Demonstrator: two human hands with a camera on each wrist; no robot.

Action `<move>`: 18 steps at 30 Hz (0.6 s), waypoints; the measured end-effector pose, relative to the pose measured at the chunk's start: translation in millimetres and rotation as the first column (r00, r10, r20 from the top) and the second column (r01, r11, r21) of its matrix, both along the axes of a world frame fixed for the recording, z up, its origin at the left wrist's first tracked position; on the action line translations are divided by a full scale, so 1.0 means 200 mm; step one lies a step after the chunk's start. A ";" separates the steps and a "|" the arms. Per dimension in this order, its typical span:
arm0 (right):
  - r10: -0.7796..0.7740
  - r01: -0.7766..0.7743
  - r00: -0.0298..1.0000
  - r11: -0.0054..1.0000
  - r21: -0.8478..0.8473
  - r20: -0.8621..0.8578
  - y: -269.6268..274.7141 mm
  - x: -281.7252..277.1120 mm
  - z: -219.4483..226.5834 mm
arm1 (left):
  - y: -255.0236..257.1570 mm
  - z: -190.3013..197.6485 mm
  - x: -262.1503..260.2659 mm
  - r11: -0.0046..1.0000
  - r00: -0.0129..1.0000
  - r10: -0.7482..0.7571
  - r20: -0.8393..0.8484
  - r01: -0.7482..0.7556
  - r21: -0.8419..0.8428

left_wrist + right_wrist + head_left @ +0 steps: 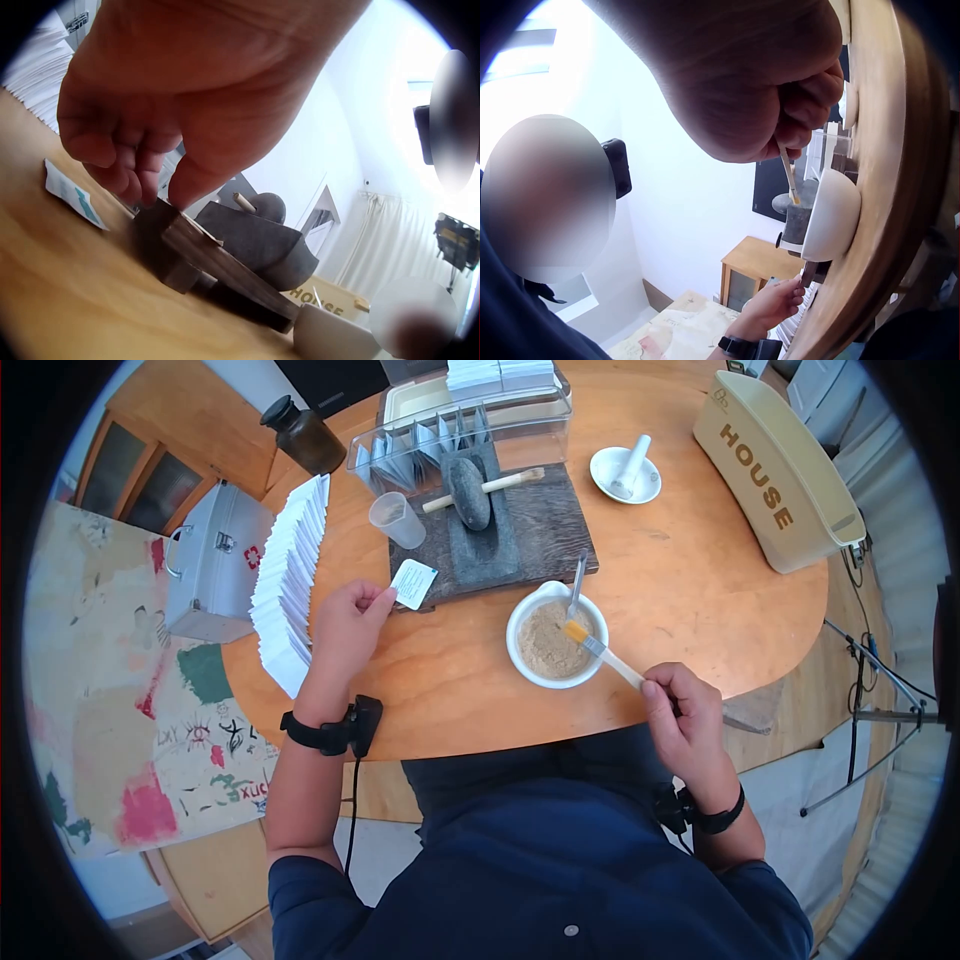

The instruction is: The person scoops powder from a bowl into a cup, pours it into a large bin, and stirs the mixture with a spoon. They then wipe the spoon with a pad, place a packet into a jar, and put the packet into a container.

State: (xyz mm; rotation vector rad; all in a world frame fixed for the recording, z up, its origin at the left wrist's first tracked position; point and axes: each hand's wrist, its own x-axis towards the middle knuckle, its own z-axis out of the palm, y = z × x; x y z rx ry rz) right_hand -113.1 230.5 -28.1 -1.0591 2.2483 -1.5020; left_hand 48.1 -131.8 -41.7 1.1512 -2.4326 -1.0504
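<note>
From the head view, the right hand (688, 722) clamps a brush (612, 658), tip in the bowl (555, 682) — light, likely springy, best held by its handle. The left hand (350, 625) pinches a packet (414, 582). Left wrist: that packet's edge-on — probably flimsy. Right wrist: grip curled round the brush.
</note>
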 end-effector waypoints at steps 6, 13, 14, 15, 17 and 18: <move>0.014 -0.014 0.999 1.000 0.002 -0.031 -0.01 0.00 0.00 | 0.06 0.09 0.05 0.973 0.980 0.010 -0.196 0.036 0.229; 0.064 -0.064 0.998 0.998 -0.022 0.015 -0.02 0.03 0.05 | 0.42 0.30 0.06 0.927 0.952 0.039 -0.303 0.080 0.367; 0.052 -0.052 0.999 0.999 -0.011 0.015 -0.02 0.04 0.05 | 0.48 0.29 0.04 0.919 0.946 0.014 -0.323 0.115 0.377; 0.081 -0.081 0.997 0.995 -0.055 -0.015 -0.03 0.05 0.04 | 0.52 0.28 0.01 0.909 0.939 -0.010 -0.344 0.152 0.387; 0.106 -0.115 0.990 0.988 -0.102 -0.089 -0.05 0.06 0.06 | 0.60 0.22 -0.05 0.913 0.931 -0.054 -0.360 0.192 0.359; 0.090 -0.098 0.992 0.991 -0.091 -0.092 -0.05 0.06 0.06 | 0.63 0.20 -0.08 0.923 0.924 -0.088 -0.373 0.216 0.320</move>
